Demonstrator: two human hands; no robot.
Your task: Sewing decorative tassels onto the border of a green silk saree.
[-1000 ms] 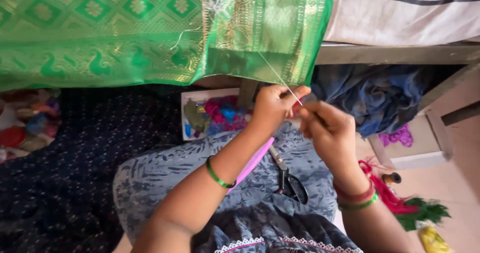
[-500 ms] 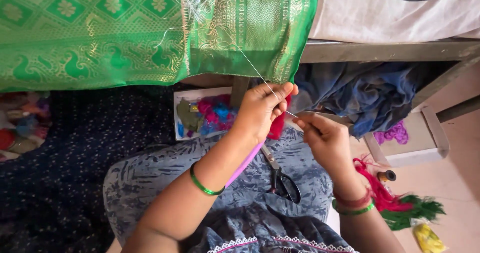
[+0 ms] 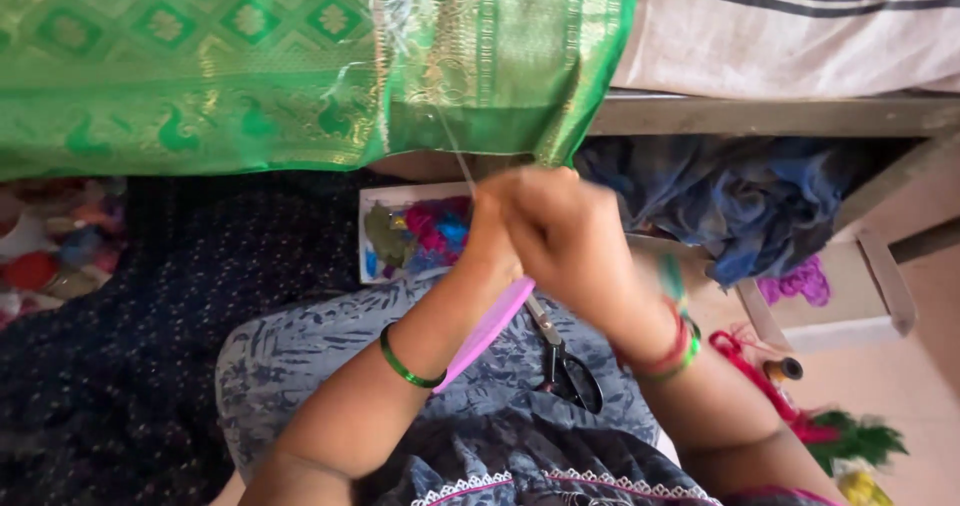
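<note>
Two hands, left (image 3: pixel 492 228) and right (image 3: pixel 572 234), are pinched together on a thread (image 3: pixel 452 154) from the green fabric (image 3: pixel 300 66); knotting is judged underway, and steady tension is needed next.

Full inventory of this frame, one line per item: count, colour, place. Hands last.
silk cloth: 1, green with gold pattern, hanging across the top
thread: 1 strand, pale, from cloth edge down to the hands
box of threads: 1, white, mixed colours inside, centre
pink strip: 1, under left wrist
scissors: 1, dark handles, on lap
blue cloth: 1 heap, right of hands
spool: 1, dark, floor right
left hand: green bangle, at thread
right hand: blurred, overlapping left
</note>
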